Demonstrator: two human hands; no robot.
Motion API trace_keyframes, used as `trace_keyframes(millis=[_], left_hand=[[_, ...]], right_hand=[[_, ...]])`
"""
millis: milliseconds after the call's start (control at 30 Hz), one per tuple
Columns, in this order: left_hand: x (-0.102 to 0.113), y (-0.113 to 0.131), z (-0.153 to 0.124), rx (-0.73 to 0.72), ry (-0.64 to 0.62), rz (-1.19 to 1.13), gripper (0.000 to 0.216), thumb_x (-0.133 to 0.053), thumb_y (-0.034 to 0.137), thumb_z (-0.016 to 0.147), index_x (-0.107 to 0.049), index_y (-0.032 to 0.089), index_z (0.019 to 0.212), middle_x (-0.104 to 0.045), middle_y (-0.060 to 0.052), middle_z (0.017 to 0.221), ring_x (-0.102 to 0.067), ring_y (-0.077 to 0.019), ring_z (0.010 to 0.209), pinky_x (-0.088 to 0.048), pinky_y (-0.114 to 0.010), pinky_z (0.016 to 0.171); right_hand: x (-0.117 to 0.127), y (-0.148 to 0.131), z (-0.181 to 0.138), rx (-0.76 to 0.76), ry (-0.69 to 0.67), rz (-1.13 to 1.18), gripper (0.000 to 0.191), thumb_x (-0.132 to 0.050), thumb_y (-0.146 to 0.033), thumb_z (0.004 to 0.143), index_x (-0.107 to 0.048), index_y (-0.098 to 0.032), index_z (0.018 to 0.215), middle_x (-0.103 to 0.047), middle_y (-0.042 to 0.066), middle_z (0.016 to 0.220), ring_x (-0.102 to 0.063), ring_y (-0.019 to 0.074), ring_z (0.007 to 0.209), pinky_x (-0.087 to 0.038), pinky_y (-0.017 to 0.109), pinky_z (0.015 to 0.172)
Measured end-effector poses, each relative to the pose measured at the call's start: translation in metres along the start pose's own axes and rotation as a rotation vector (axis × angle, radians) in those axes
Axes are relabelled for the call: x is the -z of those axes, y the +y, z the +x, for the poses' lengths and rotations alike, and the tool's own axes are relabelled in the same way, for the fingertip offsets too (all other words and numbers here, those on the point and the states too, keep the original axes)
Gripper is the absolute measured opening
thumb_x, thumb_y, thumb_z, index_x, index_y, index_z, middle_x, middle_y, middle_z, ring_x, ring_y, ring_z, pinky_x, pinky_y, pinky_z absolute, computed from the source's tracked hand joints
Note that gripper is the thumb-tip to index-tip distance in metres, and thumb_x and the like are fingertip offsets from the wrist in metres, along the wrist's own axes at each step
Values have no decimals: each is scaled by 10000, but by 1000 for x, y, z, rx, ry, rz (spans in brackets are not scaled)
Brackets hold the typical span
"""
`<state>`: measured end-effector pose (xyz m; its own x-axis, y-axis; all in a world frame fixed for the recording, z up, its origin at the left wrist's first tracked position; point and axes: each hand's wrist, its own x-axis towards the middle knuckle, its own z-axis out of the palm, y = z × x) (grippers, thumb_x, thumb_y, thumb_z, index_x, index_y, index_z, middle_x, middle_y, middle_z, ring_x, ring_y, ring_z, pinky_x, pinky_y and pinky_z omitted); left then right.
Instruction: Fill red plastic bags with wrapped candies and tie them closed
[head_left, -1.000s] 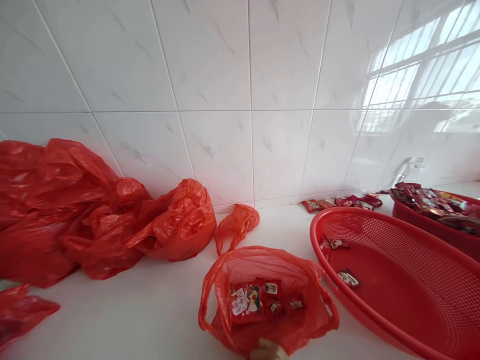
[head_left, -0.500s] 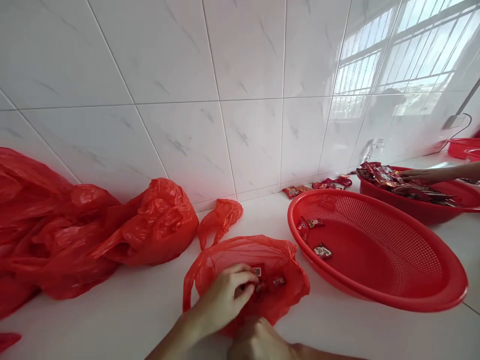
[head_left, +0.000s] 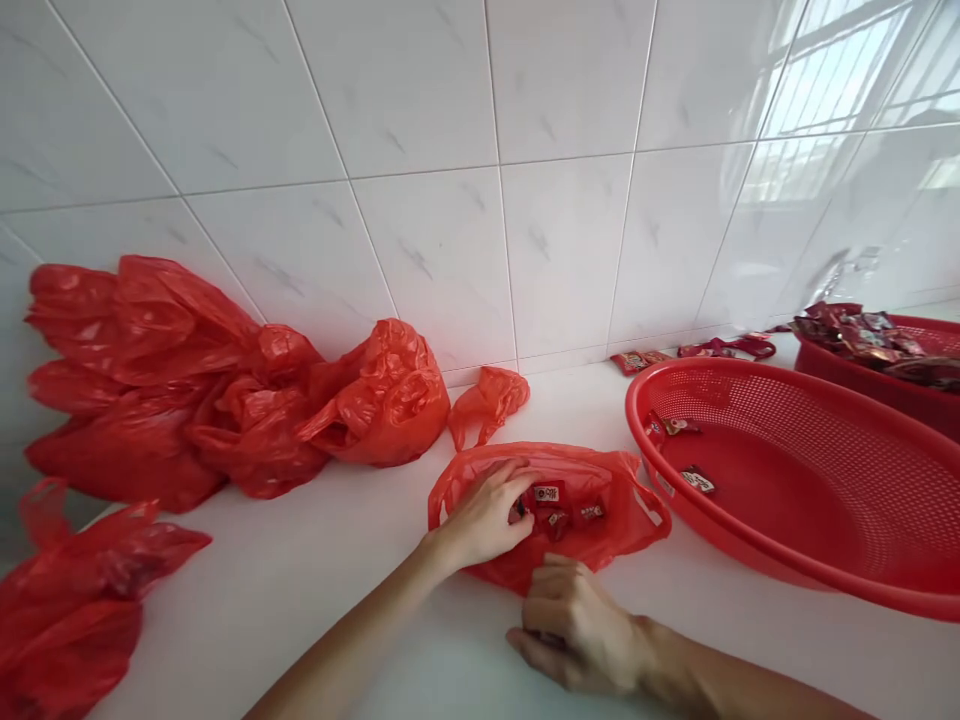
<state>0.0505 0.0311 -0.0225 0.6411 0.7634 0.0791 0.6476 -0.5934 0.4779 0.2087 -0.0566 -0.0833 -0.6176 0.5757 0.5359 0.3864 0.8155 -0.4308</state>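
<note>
Red, thin, crinkly plastic bag (head_left: 622, 520) lies open on the white worktop (head_left: 315, 590); left hand (head_left: 487, 515) reaches among small shiny candy packets (head_left: 559, 505), right hand (head_left: 577, 625) pinches its near edge

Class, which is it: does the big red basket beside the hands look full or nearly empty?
Nearly empty. The basket holds only a few sweets near its left wall; the rest of its mesh floor shows bare.

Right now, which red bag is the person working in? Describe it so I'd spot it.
On the white counter, find the big red mesh basket. Left of it lies a small red plastic bag, the only one open, showing small sweet packets, with both hands at it.
</note>
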Motion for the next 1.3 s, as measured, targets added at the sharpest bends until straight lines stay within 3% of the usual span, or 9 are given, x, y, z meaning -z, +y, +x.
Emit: trace_keyframes(millis=[167,333,433,533,600,700,967,1100,1300], left_hand=[[-20,9,-3,-187,-68,-33,409,-610,210,876,-659,256,1280,-585,-91,1421,-515,-279,1341,-454,-454,1114],[-38,6,-4,-212,-16,22,400,-589,200,865,-649,156,1257,-588,-150,1400,-537,-317,1297,-450,-480,1105],[-42,3,-4,-239,47,-36,505,-627,186,799,-619,157,1303,-602,-130,1387,-526,-347,1311,-426,-502,1127],[-42,6,-5,-225,105,-114,458,-599,156,827,-632,201,1282,-612,-112,1377,-521,-300,1328,-435,-492,1129],[-41,9,-6,-191,112,-147,368,-571,165,873,-660,211,1228,-616,-111,1371,-532,-272,1323,-461,-473,1115],[-40,12,-6,-157,145,-165,337,-554,150,877,-679,193,1188,-616,-118,1359,-553,-268,1304,-496,-448,1088],[-45,6,-7,-61,193,-240,316,-621,95,795,-711,199,1080,-567,-112,1400,-598,-265,1247,-529,-426,1054],[-46,6,-7,-72,281,-245,333,-564,45,796,-690,199,1063,-645,-91,1230,-643,-224,1128,-566,-377,959],[-45,9,-8,-59,370,-358,206,-571,109,828,-659,201,989,-683,-37,948,-666,-179,869,-568,-331,803]], right_hand=[[0,0,2,132,92,-77,452,-386,-312,1015,-445,-218,577,-471,-20,525,-352,134,530,-349,308,617],[13,0,8,131,151,-108,403,-427,-258,1002,-452,-217,602,-513,-8,560,-389,138,550,-343,306,611],[30,8,13,-52,256,-153,278,-468,-186,968,-525,-208,698,-593,21,650,-471,155,623,-380,299,648],[47,25,14,-322,310,-220,155,-479,-100,893,-597,-196,867,-661,70,822,-560,196,760,-429,306,690],[54,37,12,-460,266,-243,215,-486,-39,813,-610,-194,895,-663,77,873,-582,205,783,-442,302,677],[59,50,8,-546,143,-200,264,-501,3,739,-629,-190,866,-662,63,873,-601,199,794,-460,292,681],[53,55,5,-471,85,-185,306,-530,-9,737,-689,-182,933,-683,86,971,-614,233,910,-499,370,812],[53,52,7,-412,109,-154,355,-561,-28,726,-705,-176,1014,-696,105,1045,-620,265,982,-499,411,863],[57,41,12,-357,129,-77,148,-615,-160,859,-709,-201,967,-701,67,913,-617,238,879,-482,412,848]])
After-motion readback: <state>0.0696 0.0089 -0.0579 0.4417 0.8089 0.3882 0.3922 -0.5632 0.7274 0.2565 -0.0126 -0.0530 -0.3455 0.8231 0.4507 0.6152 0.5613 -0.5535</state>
